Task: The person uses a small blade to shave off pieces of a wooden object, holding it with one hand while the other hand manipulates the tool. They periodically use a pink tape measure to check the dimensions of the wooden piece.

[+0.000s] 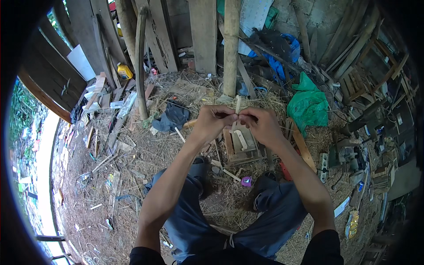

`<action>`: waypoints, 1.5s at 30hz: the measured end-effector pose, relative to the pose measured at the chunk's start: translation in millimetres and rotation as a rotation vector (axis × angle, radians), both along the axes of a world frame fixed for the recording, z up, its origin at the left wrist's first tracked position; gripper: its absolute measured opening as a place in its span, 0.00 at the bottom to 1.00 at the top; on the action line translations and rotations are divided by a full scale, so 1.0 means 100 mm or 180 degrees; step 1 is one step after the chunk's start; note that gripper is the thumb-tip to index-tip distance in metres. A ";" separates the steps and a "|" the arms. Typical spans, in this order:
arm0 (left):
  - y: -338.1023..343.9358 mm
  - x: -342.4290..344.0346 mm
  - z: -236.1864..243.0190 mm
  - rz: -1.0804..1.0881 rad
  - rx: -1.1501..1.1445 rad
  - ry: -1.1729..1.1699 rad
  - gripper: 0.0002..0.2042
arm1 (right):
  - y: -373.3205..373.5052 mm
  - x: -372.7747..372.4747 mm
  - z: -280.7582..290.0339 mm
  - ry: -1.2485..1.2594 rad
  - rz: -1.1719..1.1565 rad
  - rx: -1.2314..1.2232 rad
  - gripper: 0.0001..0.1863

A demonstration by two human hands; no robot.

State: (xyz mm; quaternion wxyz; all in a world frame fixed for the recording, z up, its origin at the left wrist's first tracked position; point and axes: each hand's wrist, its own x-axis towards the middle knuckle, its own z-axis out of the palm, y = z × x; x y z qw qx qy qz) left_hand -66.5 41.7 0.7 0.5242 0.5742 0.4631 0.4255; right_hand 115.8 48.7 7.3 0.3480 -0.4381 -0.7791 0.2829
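Observation:
Both my hands meet in front of me, over a low wooden block. Between the fingertips of my left hand (213, 123) and my right hand (261, 124) a slim, pale strip of wood (238, 104) stands roughly upright. Fingers and thumbs of both hands pinch it near its middle, and its upper end shows above them. Below, on the wooden block (248, 156), lies a second pale wooden piece (241, 139) with a bent or notched end. My fingers partly hide where the strip ends at the bottom.
A purple tape measure (246, 181) lies between my feet. Dark cloth (172, 118) is at the left, a green plastic bag (308, 104) at the right. A wooden post (230, 53) rises ahead. Wood scraps litter the ground; a power strip (323, 167) lies at the right.

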 end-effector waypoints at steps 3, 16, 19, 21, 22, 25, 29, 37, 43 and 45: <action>0.20 -0.03 -0.08 0.0209 -0.0220 -0.0087 0.08 | 0.16 0.08 -0.09 0.0049 0.0087 -0.0348 0.05; 0.11 0.60 -1.85 0.0466 0.0115 0.2586 0.16 | 0.45 0.89 -0.41 0.2807 -0.0448 -0.2769 0.11; 0.10 0.86 -2.11 0.0524 -0.0267 0.2714 0.19 | 0.37 0.92 -0.37 0.2971 -0.0414 -0.2796 0.14; 0.09 0.98 -2.23 0.0744 -0.0317 0.2908 0.22 | 0.39 0.91 -0.36 0.3005 -0.0341 -0.2858 0.16; 0.09 1.01 -2.27 0.0887 -0.0301 0.3062 0.23 | 0.41 0.87 -0.33 0.3123 -0.0285 -0.2962 0.17; 0.16 1.11 -2.20 0.0737 -0.0636 0.3130 0.27 | 0.36 0.91 -0.26 0.3361 -0.0217 -0.3013 0.17; 0.30 0.69 -2.21 0.0813 0.0162 0.3233 0.22 | 0.30 0.81 -0.12 0.3224 -0.0224 -0.3053 0.16; 0.29 0.05 -0.50 -0.0024 0.0641 0.1633 0.12 | 0.20 0.58 -0.04 0.3459 0.0354 -0.2717 0.17; 0.03 -0.06 0.05 -0.0235 0.0742 -0.0014 0.13 | 0.09 0.36 0.11 0.3656 0.0569 -0.2202 0.17; -0.02 -0.01 0.08 -0.0147 0.0223 -0.0821 0.14 | 0.08 0.31 0.14 0.3571 0.0418 -0.2182 0.16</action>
